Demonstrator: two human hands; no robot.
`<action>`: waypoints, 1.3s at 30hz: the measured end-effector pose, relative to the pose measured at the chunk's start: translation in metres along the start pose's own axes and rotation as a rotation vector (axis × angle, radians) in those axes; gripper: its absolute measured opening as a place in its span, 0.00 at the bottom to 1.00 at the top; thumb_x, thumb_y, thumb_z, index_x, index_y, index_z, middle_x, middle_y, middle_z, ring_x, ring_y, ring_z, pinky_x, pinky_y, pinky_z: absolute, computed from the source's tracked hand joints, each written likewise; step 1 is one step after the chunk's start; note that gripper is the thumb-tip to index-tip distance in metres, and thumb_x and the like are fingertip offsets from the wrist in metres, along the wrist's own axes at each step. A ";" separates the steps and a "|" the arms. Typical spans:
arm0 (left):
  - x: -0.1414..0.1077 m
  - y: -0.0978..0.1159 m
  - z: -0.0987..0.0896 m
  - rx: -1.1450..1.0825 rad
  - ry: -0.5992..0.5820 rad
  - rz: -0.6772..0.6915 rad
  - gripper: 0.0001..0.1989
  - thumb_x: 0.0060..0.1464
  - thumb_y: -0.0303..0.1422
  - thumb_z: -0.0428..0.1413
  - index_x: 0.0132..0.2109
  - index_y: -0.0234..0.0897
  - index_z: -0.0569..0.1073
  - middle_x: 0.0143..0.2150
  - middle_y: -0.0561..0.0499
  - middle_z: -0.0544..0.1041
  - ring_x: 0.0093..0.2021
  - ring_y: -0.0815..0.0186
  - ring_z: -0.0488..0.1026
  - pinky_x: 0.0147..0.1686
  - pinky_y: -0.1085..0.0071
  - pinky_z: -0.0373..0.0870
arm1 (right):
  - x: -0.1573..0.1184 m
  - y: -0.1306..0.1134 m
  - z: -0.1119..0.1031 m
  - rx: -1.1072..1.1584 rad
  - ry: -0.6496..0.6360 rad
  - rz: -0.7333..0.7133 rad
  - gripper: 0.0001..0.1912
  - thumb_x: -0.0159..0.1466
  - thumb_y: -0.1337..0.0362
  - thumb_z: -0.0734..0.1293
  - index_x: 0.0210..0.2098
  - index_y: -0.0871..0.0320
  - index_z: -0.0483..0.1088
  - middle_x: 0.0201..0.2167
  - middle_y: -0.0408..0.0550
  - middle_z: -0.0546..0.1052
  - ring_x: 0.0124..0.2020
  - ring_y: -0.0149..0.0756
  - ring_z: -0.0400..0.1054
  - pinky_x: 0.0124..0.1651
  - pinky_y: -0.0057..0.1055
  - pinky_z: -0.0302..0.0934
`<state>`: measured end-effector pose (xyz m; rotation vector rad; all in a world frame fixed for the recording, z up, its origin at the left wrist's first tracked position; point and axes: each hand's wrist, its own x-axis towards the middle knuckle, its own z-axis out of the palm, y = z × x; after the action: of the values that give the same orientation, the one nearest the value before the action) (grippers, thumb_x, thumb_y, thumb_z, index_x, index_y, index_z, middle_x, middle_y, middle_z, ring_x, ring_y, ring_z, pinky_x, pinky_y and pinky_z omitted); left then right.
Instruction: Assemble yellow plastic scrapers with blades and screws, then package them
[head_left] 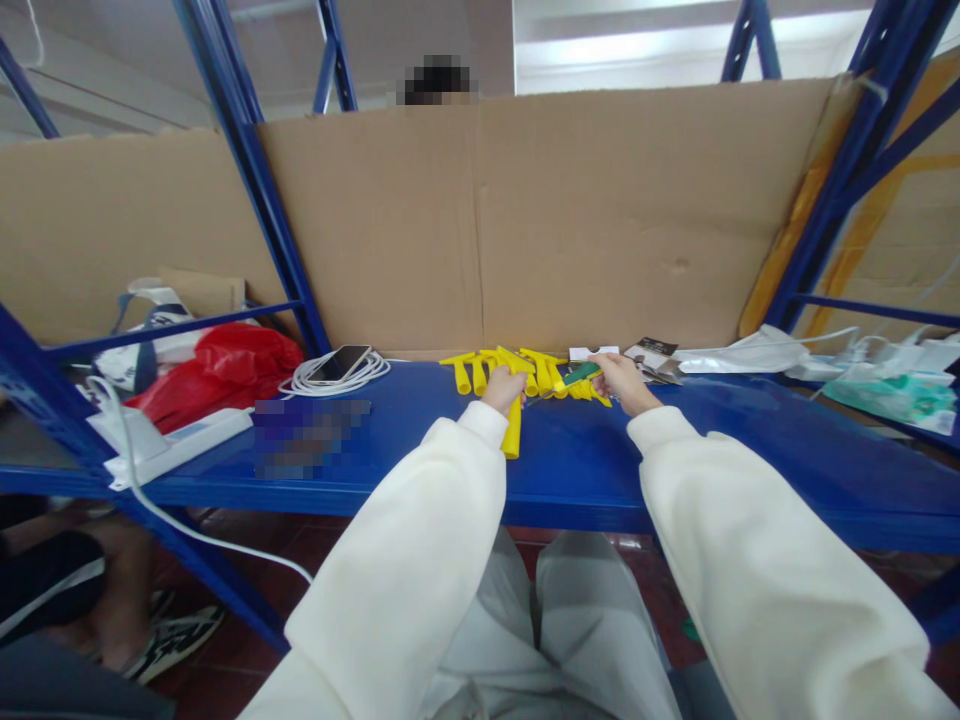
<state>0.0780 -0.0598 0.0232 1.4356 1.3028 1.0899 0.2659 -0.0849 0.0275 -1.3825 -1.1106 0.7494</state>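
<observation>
My left hand (504, 390) is closed around a yellow plastic tube-shaped piece (512, 437), whose wider end points toward me over the blue shelf (585, 470). In my right hand (625, 382) is a screwdriver (580, 374) with a green handle. Its thin shaft points left toward the held piece; whether the tip touches it I cannot tell. Just behind both hands lie several similar yellow pieces (463, 376), some with a crossbar at one end. A few smaller yellow parts (592, 391) sit beneath the screwdriver.
Left of my hands are a phone (343, 363) on a coiled white cable (300, 385), a red plastic bag (247, 360) and a white power strip (202, 435). White packets (742, 352) lie to the right. A cardboard panel (600, 220) closes the back; a person's head (437, 80) shows above it.
</observation>
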 end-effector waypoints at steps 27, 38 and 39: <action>-0.004 -0.006 -0.005 0.641 0.048 0.665 0.29 0.54 0.20 0.53 0.64 0.35 0.71 0.51 0.41 0.77 0.55 0.58 0.72 0.61 0.62 0.65 | 0.005 0.019 0.004 -0.269 -0.395 -0.088 0.08 0.55 0.67 0.75 0.25 0.60 0.72 0.13 0.39 0.72 0.11 0.24 0.60 0.11 0.18 0.51; -0.002 -0.015 0.001 0.826 -0.133 0.721 0.27 0.54 0.20 0.52 0.59 0.40 0.75 0.53 0.42 0.78 0.56 0.57 0.73 0.60 0.60 0.66 | 0.021 0.017 -0.037 -1.043 0.094 -0.222 0.09 0.59 0.72 0.65 0.32 0.58 0.79 0.37 0.57 0.82 0.43 0.44 0.77 0.43 0.30 0.66; -0.002 -0.014 0.001 0.820 -0.134 0.716 0.27 0.54 0.19 0.53 0.59 0.40 0.76 0.54 0.42 0.78 0.56 0.57 0.73 0.60 0.60 0.66 | 0.020 0.017 -0.039 -1.090 0.086 -0.197 0.10 0.59 0.72 0.65 0.33 0.58 0.79 0.38 0.57 0.82 0.44 0.45 0.77 0.44 0.30 0.66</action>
<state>0.0755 -0.0615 0.0089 2.6818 1.2107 0.8722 0.3122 -0.0790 0.0198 -2.1057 -1.6484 -0.1402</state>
